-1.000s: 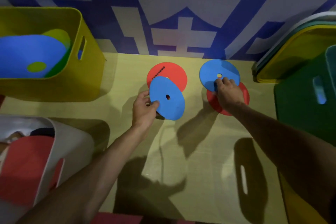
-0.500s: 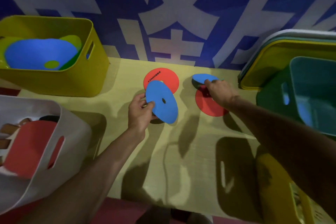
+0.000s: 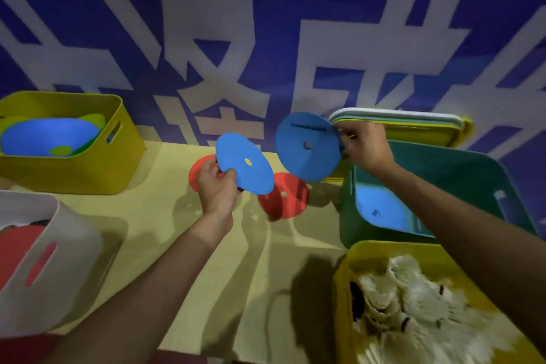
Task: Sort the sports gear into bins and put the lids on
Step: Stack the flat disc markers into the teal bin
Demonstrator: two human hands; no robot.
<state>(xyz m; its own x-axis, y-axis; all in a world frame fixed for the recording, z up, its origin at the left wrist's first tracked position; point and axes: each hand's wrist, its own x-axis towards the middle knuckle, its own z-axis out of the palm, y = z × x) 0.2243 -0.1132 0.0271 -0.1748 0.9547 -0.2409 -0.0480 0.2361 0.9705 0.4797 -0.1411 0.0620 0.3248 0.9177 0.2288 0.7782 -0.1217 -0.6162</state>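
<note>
Four bins ring the pale yellow table (image 3: pixel 165 216), largest things first. At the right edge stands the green bin (image 3: pixel 461 183), with a blue disc lying flat inside it; behind it leans a stack of lids (image 3: pixel 413 124), partly hidden by the right hand. Lower right, a yellow bin of pale netting (image 3: pixel 413 313) is cut off by the frame and blurred, so its contents are hard to make out. At the left of the frame sits another yellow bin (image 3: pixel 88 165) holding blue and green discs, and in the lower left corner a white bin (image 3: pixel 59 260) with something red inside, cut off by the edge.

Near the frame's centre, the right hand (image 3: pixel 365 149) pinches the right blue disc (image 3: pixel 307 146) by its rim, lifted above the table and just left of the green bin, its face tilted toward the camera. It is round and flat with a small centre hole and dark, unreadable lettering. The left hand (image 3: pixel 217 186) grips the left blue disc (image 3: pixel 243 162) by its lower edge, thumb on top, tilted, also off the table. Two red discs (image 3: pixel 285 201) lie flat on the table beneath, one mostly hidden behind the left hand.
</note>
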